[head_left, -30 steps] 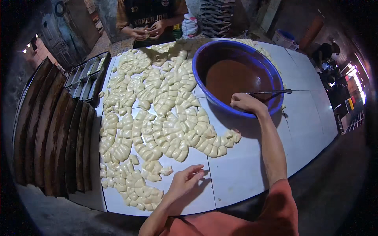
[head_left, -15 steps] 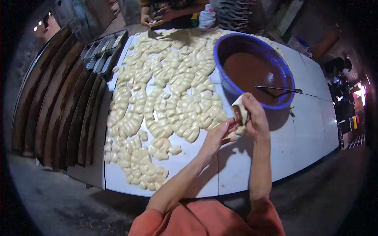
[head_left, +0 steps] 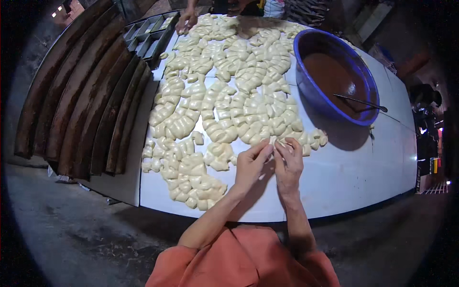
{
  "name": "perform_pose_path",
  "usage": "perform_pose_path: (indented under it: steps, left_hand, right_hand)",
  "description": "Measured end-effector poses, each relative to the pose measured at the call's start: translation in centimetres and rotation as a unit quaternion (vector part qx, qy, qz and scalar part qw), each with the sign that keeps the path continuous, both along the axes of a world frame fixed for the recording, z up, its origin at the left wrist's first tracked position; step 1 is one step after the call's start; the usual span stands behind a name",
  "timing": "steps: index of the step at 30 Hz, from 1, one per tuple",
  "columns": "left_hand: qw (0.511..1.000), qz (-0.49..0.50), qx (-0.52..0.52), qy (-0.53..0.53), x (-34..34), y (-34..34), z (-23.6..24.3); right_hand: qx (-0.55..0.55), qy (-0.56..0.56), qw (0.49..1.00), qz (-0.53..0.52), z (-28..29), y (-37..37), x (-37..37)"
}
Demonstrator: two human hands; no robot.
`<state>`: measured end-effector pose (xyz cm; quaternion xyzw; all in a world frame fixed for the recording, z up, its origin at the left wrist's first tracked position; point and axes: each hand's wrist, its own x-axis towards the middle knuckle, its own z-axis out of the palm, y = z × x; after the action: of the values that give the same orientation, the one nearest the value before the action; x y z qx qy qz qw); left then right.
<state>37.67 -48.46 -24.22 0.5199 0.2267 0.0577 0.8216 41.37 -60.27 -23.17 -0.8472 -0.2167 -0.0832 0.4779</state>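
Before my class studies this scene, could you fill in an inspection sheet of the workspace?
Surface: white table, seamed, a few small specks at right.
Job's things: pale dough pieces spread over its left and middle; blue basin of brown mixture at far right, a long-handled utensil lying over its rim.
Clutter: long dark panels in a row at left, beside a divided metal tray.
Hands: left hand and right hand nearly meet, fingers bent around a pale piece, mostly hidden.
Cables: nothing seen.
Surroundings: grey floor; a co-worker's hand near the tray.

Lettering, labels, numbers, signs — none readable in view.
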Motion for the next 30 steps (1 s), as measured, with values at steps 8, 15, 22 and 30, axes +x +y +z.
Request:
perform_pose_path:
  steps: [8, 15, 22, 30]
  left_hand:
    - [0.994, -0.078, -0.056, 0.046, 0.7, 4.0, 1.7]
    - [0.993, -0.101, -0.058, 0.027, -1.7, 4.4, 2.4]
    - [0.976, -0.191, -0.108, 0.003, -2.7, 5.3, 0.3]
    - [0.98, -0.187, 0.052, -0.032, -4.8, 3.8, 0.2]
  right_hand:
    - [0.218, 0.319, 0.923, -0.001, 1.6, 1.1, -0.4]
    - [0.091, 0.012, 0.981, 0.173, 0.2, -0.3, -0.4]
    - [0.154, 0.009, 0.986, 0.065, -1.0, 1.7, -2.6]
    - [0.044, 0.084, 0.995, 0.029, -1.7, 0.1, -2.9]
